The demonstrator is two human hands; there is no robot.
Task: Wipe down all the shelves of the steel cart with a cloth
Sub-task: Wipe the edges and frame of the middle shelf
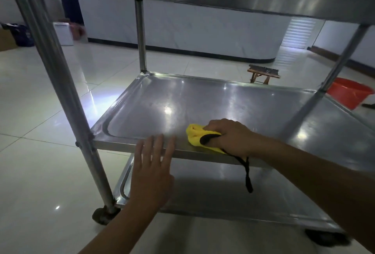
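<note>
Glossy steel shelf (203,99) — soft yellow cloth (195,135) — shiny tiled floor (40,111).

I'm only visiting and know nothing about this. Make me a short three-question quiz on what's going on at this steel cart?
1. True or false: the yellow cloth lies on the cart's bottom shelf.
2. Which hand grips the cloth?
A. left hand
B. right hand
C. both
3. Fill in: the left hand's fingers are straight, their tips at the near rim of the ____ shelf.

Key
1. False: it is on the middle shelf, near the front edge.
2. B. A black cord hangs from that hand.
3. middle
</note>
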